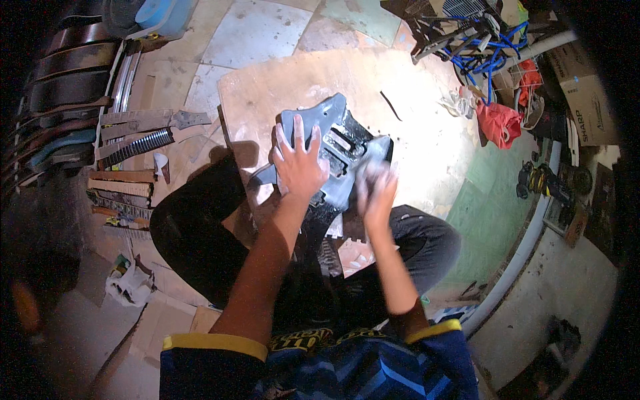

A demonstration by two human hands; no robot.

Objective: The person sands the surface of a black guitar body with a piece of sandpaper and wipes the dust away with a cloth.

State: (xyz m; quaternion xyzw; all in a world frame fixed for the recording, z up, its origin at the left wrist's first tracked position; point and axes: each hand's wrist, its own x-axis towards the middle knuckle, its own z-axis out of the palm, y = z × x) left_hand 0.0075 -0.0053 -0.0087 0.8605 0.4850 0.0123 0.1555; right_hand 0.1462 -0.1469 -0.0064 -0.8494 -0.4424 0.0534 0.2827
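A grey and black guitar body with cut-out cavities lies on a pale wooden board over my crossed legs. My left hand is open, pressed flat on its left side with powdery fingers spread. My right hand is on the body's right side, its fingers smeared by motion beside a greyish patch; whether it holds something there I cannot make out. A thin dark strip lies on the board to the upper right.
At left are racked curved dark pieces, guitar necks and wooden strips. At right are blue cables, red cloth, cardboard and a pale pipe. A crumpled white bag sits lower left.
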